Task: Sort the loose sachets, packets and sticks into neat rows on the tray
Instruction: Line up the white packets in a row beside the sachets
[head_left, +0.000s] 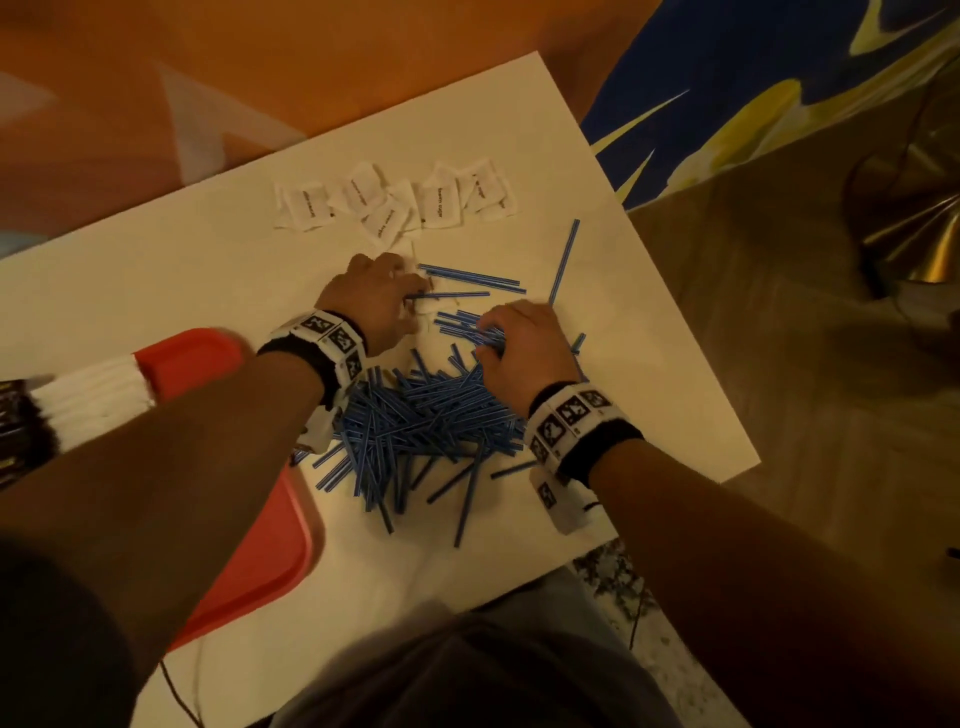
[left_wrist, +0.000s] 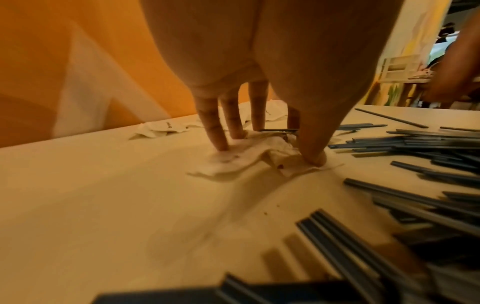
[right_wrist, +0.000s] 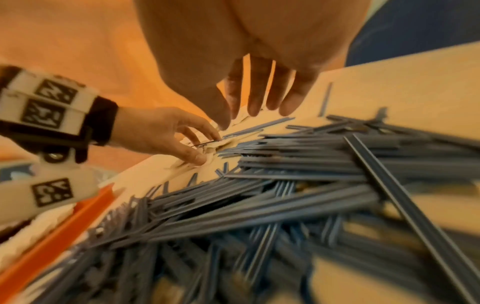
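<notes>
A pile of blue sticks (head_left: 431, 415) (right_wrist: 285, 185) lies mid-table, with loose ones spread beyond it. My left hand (head_left: 410, 306) (left_wrist: 267, 152) (right_wrist: 207, 150) bears down on a few crumpled white sachets (left_wrist: 233, 164). They bunch up between its fingers (left_wrist: 221, 142) and thumb, and one thin stick lies across them. My right hand (head_left: 485, 338) (right_wrist: 254, 111) hovers with straight fingers just over the far edge of the stick pile, holding nothing. More white sachets (head_left: 395, 202) lie scattered farther back. The red tray (head_left: 192, 358) (right_wrist: 64, 226) sits at the left, partly under my left forearm.
A row of white packets (head_left: 93, 400) and some dark packets (head_left: 15, 415) stand on the tray's left part. The white table (head_left: 156, 270) ends close on the right and at the back. A brass lamp base (head_left: 919, 239) stands on the floor at the right.
</notes>
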